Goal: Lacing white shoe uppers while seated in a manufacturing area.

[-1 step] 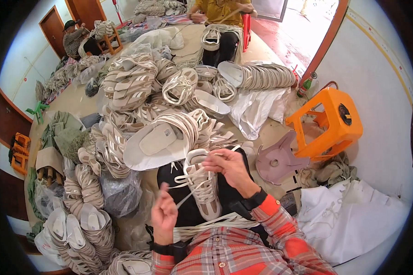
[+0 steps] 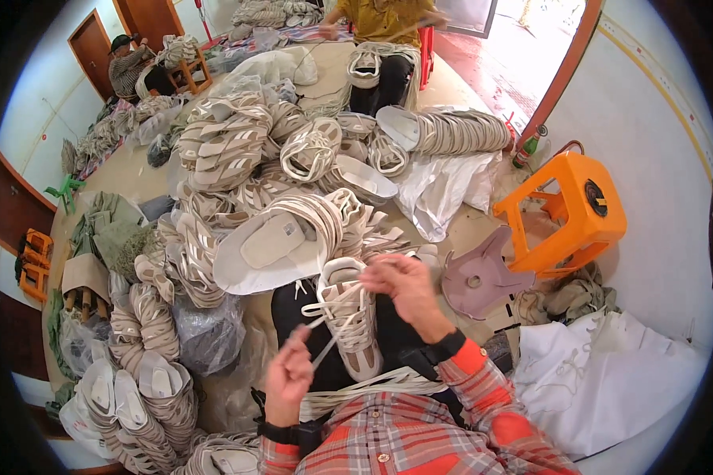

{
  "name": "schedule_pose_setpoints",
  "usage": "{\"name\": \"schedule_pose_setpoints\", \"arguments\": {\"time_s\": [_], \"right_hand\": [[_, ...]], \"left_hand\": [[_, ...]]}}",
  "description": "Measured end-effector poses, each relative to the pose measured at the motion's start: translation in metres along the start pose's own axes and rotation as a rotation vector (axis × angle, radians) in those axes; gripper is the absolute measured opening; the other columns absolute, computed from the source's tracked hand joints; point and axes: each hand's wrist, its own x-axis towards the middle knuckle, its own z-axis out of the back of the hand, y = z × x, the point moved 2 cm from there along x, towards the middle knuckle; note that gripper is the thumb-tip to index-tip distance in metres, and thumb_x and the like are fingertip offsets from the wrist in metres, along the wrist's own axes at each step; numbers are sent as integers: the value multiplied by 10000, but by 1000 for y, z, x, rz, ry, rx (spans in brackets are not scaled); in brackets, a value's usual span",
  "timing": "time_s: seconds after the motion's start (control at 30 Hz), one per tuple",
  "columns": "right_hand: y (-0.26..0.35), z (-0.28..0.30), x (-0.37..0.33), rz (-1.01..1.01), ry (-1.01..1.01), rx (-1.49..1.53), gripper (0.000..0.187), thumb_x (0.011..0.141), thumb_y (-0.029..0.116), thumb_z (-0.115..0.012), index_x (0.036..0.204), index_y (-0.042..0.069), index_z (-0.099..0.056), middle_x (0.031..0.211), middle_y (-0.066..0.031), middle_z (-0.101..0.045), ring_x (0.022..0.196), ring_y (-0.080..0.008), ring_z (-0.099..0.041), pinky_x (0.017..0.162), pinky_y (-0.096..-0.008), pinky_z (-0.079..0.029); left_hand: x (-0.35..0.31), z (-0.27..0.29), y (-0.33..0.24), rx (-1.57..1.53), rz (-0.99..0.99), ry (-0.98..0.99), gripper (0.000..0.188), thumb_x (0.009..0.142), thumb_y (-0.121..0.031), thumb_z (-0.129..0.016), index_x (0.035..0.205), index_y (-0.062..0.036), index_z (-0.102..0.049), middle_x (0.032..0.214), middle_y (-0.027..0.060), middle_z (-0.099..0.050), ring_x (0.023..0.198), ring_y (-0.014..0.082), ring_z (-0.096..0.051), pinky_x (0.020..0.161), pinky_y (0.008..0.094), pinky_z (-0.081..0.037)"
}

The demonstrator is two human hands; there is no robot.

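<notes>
On my dark-trousered lap lies a beige and white shoe upper [image 2: 350, 321], its brown toe pointing toward me and its collar away. White shoelace [image 2: 337, 342] criss-crosses its front, with loops and loose strands at its left side. The fingertips of my left hand [image 2: 290, 374] are pinched on a lace strand, left of the shoe. My right hand [image 2: 408, 291] is beside the collar on the right, fingers pressed together on a lace strand that crosses the top of the shoe; the fingertips are slightly blurred. A bundle of pale laces [image 2: 364, 388] lies across my lap.
Stacked shoe uppers [image 2: 226, 142] fill the floor ahead and to the left. An orange stool [image 2: 566, 210] lies tipped at right, beside a mauve plastic piece [image 2: 483, 273] and white sheeting [image 2: 610, 376]. A co-worker in a yellow top [image 2: 384, 28] sits opposite; another person [image 2: 127, 67] sits far left.
My left hand has moved slightly down and right, toward the shoe, with its lace strand. My right hand has shifted slightly right. The co-worker's hands opposite have spread apart.
</notes>
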Motion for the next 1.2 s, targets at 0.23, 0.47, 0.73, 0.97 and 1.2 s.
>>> {"name": "schedule_pose_setpoints", "arguments": {"time_s": [0.23, 0.47, 0.73, 0.97, 1.2], "right_hand": [[82, -34, -25, 385, -97, -221, 139, 895, 72, -554, 951, -53, -575, 834, -141, -643, 711, -230, -668, 649, -315, -573], [116, -25, -19, 584, -296, -274, 145, 903, 105, -556, 970, -21, -581, 831, -119, -644, 660, -176, -649, 566, -259, -533], [158, 19, -32, 785, -684, -664, 154, 911, 161, -559, 933, 11, -581, 757, -51, -617, 604, -93, -567, 551, -217, -468], [203, 58, -91, 1031, -824, -610, 166, 901, 147, -576, 922, -18, -578, 758, -80, -623, 614, -110, -576, 553, -226, -500], [189, 92, -107, 900, -920, -599, 174, 890, 124, -579, 979, -24, -595, 762, -76, -635, 629, -118, -600, 539, -245, -522]], "left_hand": [[28, 9, 36, 510, 22, -305, 229, 895, -55, -529, 1120, -14, -529, 859, 36, -508, 627, 63, -432, 455, 153, -365], [39, -15, 36, 208, -406, -91, 214, 933, -233, -487, 1120, -197, -586, 1057, -29, -616, 1085, 166, -537, 1025, 458, -299], [44, 50, 23, -202, 85, 40, 191, 904, -58, -508, 1074, 1, -573, 1011, 107, -636, 1008, 217, -591, 719, 233, -520], [35, -12, 48, 947, -474, -406, 174, 892, -35, -521, 1055, -4, -572, 951, 89, -600, 800, 207, -603, 649, 269, -508], [87, -65, 84, 2282, -743, 199, 145, 825, -18, -573, 968, -21, -596, 857, 124, -581, 718, 266, -586, 625, 342, -462]]}}
